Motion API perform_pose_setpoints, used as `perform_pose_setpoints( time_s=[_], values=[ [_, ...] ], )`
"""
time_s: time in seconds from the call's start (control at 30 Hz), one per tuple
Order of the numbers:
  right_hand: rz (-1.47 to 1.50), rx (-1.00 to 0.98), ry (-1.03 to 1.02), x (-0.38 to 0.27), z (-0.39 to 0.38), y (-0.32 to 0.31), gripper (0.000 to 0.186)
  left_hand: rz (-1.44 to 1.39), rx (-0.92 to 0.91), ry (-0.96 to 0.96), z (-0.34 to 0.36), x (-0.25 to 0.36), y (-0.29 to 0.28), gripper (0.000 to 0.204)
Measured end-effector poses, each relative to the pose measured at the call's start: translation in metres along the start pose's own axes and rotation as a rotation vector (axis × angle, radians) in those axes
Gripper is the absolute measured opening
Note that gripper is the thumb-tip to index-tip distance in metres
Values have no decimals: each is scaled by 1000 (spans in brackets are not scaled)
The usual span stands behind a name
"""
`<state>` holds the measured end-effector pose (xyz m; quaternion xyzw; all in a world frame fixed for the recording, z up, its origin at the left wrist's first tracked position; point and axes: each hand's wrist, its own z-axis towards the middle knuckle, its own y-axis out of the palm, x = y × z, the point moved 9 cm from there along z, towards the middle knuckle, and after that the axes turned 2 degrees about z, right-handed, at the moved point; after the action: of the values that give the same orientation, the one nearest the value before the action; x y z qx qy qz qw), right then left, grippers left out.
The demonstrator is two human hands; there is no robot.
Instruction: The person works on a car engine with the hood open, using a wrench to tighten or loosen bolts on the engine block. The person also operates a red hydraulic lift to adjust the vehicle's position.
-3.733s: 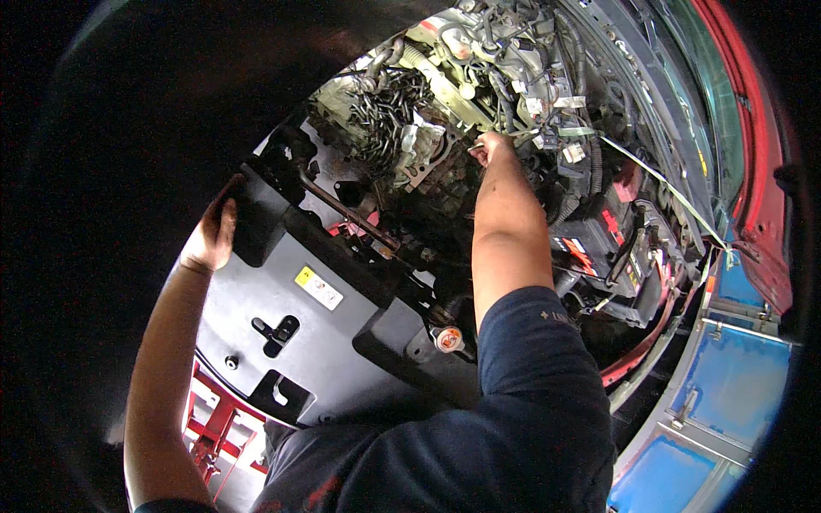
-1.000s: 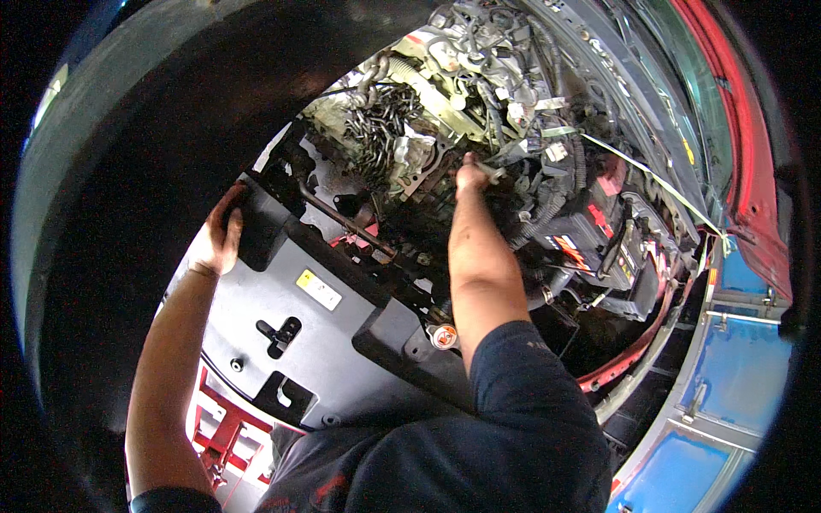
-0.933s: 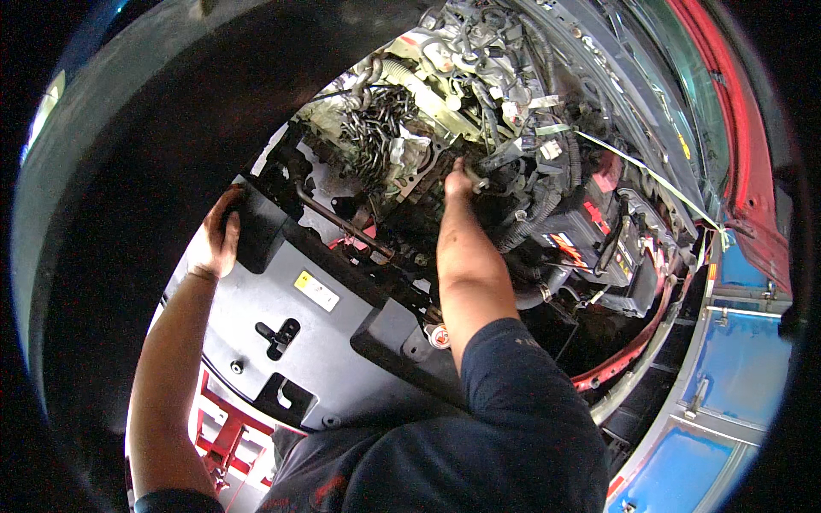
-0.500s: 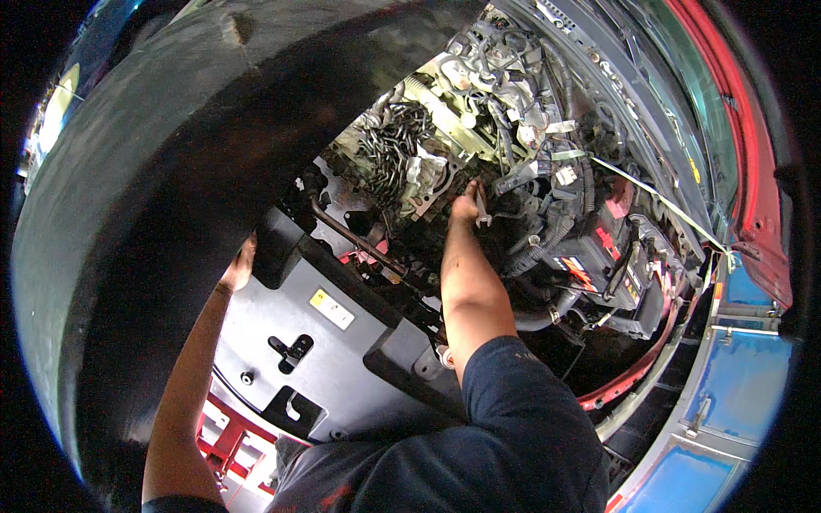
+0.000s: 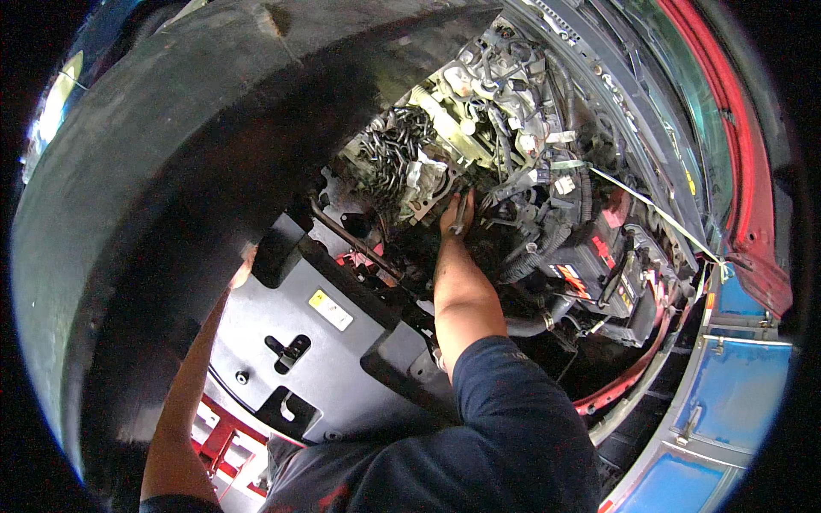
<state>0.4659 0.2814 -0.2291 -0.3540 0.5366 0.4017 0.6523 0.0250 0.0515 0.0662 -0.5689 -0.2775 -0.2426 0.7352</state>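
My right hand [image 5: 451, 215] reaches deep into the engine bay, closed around a metal open-end wrench [image 5: 462, 214]. The wrench's jaw end points back toward my wrist, and its other end is lost among dark engine parts. Just left of this hand lies a flat metal flange with holes [image 5: 425, 205], beside a heap of dark chain [image 5: 398, 141]. My left hand [image 5: 243, 268] is at the upper left edge of a grey plastic cover [image 5: 359, 350]. A large dark curved shape hides most of its fingers.
The dark curved shape [image 5: 171, 154] fills the upper left. A battery [image 5: 590, 265], hoses and wiring lie right of my right arm. A pale strap [image 5: 658, 214] runs across to the red hood's edge [image 5: 744, 171]. Blue panels [image 5: 735, 385] stand at the far right.
My right hand and the wrench have shifted slightly left and toward me, and the wrist has turned. Less of my left hand shows from behind the dark shape.
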Motion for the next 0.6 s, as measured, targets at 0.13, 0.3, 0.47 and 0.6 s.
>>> perform_pose_setpoints(
  time_s=[0.13, 0.3, 0.47, 0.6],
  values=[
    [-91, 111, -4, -20, -1, -4, 44, 54, -4, -9, 0, -1, 2, 35],
    [-212, 176, -120, -48, 13, -6, 34, -12, 44, -36, -3, -29, 7, 35],
    [-615, 204, -258, -61, 16, -9, 32, -3, 102, 22, -9, -29, 10, 35],
    [109, 120, 135, -35, 15, -10, 43, 147, 123, 88, -7, -15, 6, 36]
  ],
)
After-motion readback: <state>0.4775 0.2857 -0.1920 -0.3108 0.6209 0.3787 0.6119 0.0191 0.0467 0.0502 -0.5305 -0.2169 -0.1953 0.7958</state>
